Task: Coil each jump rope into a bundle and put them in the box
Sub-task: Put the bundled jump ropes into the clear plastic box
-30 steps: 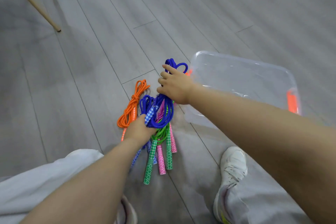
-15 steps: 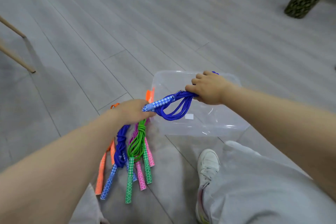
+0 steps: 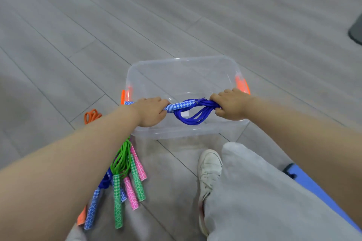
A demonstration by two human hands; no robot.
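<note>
Both hands grip the blue rope: left hand curled round its handles, right hand clutching the loops. At lower left the other ropes lie unmoved (still waiting). Mid-frame, the bundle has swung over the box, ready to drop.

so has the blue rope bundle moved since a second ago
Yes. The blue rope bundle, held by both hands, has left the ropes on the floor and now hangs over the clear box.

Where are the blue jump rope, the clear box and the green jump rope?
blue jump rope [image 3: 193,118]: head view, hanging loops.
clear box [image 3: 184,58]: head view, far rim.
green jump rope [image 3: 121,159]: head view, coiled cord.
</note>
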